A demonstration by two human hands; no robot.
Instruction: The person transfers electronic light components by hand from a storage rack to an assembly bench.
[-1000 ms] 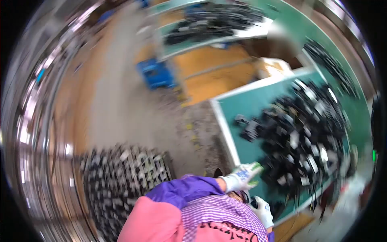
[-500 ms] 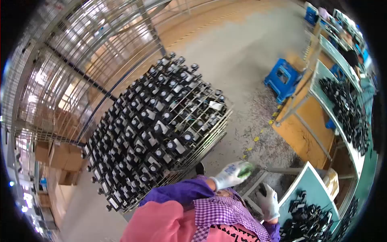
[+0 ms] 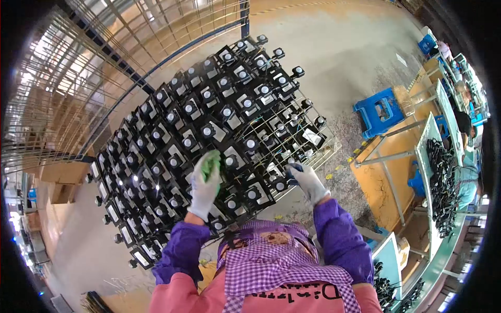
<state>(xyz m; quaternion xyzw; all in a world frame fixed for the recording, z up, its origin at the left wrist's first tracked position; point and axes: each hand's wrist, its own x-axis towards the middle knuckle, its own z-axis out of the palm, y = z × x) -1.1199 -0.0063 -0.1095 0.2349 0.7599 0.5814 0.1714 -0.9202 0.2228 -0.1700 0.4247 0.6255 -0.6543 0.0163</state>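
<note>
My left hand [image 3: 205, 185], in a white glove with a green coating, reaches over a wire rack [image 3: 326, 156] stacked with black units. Its fingers point up and stretch out beside a black unit with a round pale knob [image 3: 229, 161]. My right hand [image 3: 309, 182], in a white glove with dark fingertips, is at the near right edge of the stack. Those fingers are slightly bent and apart, close to another knobbed black unit [image 3: 279, 186]. Each unit also carries a pale rectangular plate.
A wire mesh cage panel [image 3: 151, 57] rises behind the rack at the left. To the right are a blue stool [image 3: 381, 112] and workbenches [image 3: 424, 151] with heaps of black parts. Cardboard boxes [image 3: 62, 175] stand at the far left, and scraps litter the floor.
My view has turned toward the rack, which now looks closer. Both hands have moved from beside my body up to the stack, the left over it and the right at its edge.
</note>
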